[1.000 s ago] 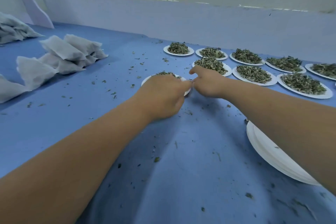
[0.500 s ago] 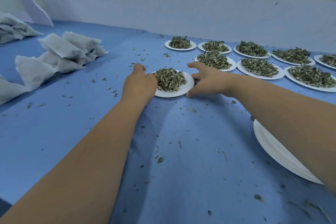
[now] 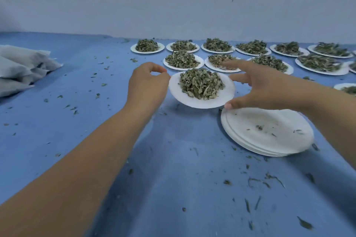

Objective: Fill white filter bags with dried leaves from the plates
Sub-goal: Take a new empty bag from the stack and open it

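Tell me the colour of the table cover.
The table cover is blue; the head view shows it best.

The left hand (image 3: pixel 148 86) and right hand (image 3: pixel 258 90) are shown bare. The left forearm (image 3: pixel 92 156) and right forearm (image 3: pixel 317 106) are likewise seen uncovered.

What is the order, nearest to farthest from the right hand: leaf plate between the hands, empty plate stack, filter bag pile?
1. Leaf plate, at the right hand's fingertips, on its left.
2. Empty plate stack, just beneath the thumb.
3. Filter bag pile, far left.
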